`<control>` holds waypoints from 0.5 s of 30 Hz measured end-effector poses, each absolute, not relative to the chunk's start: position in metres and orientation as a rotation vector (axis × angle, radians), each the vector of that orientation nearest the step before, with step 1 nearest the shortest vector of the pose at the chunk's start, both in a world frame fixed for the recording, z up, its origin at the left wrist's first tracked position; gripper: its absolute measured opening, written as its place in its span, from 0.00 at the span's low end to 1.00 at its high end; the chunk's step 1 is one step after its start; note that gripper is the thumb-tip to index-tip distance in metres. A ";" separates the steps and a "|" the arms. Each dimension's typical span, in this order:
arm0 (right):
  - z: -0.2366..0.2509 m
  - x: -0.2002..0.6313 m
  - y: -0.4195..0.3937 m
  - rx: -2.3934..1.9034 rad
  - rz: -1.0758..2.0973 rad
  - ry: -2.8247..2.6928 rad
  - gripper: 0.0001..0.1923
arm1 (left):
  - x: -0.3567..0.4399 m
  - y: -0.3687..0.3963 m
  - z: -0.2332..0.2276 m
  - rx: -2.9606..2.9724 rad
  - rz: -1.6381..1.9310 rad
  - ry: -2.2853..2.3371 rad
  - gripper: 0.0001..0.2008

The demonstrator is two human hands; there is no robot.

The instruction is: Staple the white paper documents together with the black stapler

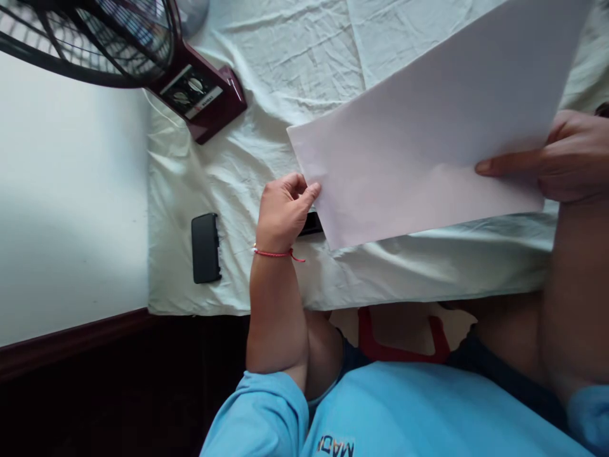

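Observation:
A large white sheet of paper (428, 127) is held tilted above a cloth-covered table (266, 146). My left hand (283, 212), with a red thread round the wrist, pinches the sheet's near left corner between thumb and fingers. At the right, my right hand (566, 158) grips the sheet's right edge, thumb lying flat on top. A small black object (311, 223) lies on the cloth, mostly hidden under my left hand and the paper.
A black phone (205, 247) lies on the pale cloth left of my left hand. A maroon table fan (143, 51) stands at the back left corner. A white wall (66, 190) runs along the left. Red-strapped sandals (399, 336) show below the table's near edge.

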State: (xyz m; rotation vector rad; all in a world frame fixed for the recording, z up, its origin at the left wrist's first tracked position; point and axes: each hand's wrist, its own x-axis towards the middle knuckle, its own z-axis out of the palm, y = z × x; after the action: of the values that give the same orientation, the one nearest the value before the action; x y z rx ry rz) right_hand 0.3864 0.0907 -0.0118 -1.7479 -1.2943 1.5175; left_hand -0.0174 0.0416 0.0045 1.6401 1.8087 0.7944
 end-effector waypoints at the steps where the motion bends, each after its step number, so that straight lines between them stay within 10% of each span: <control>1: -0.011 0.384 0.091 -1.763 1.555 -1.271 0.22 | -0.018 0.042 0.005 1.656 0.764 1.842 0.17; 15: 0.009 0.357 0.089 -1.997 1.528 -1.241 0.10 | -0.018 0.039 0.014 1.646 0.558 1.930 0.09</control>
State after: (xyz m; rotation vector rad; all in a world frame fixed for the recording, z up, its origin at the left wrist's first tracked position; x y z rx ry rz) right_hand 0.3574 0.0888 0.0086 -1.9970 -1.2409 1.5282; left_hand -0.0182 0.0389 0.0142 1.6463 1.9297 0.5576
